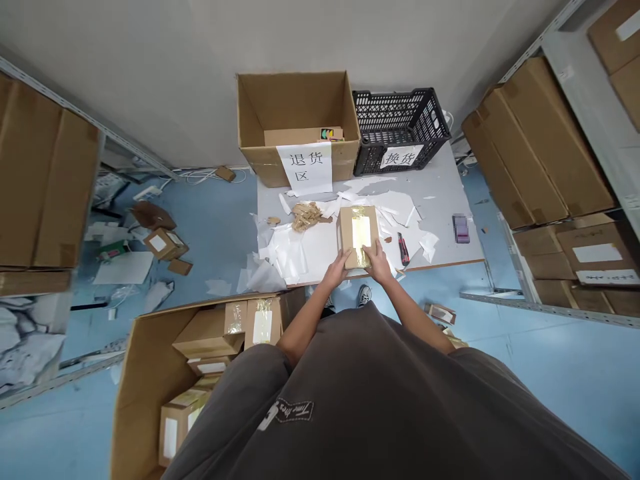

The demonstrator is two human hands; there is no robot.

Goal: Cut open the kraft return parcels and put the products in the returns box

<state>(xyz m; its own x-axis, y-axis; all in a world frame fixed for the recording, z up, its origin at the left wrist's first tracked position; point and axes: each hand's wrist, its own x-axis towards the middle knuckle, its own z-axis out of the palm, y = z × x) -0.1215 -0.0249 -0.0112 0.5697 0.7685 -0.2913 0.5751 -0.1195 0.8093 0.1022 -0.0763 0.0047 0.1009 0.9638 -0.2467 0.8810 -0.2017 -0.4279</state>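
A small cardboard box (345,227) with a white label and shiny clear tape lies at the front of the grey table (440,200). My left hand (337,268) grips its near left corner. On the near right side, my right hand (379,262) holds the same box, with the thumb over the top. A red and black utility knife (403,249) rests to the right of the box. Torn white paper (290,250) is spread around it, and crumpled brown paper (306,216) lies to its left.
Behind stand an open carton (257,163) with a paper sign and a black plastic crate (367,157). A large carton of parcels (145,373) is at my lower left. A small purple item (461,229) lies at the table's right. Shelves of cartons (540,140) flank both sides.
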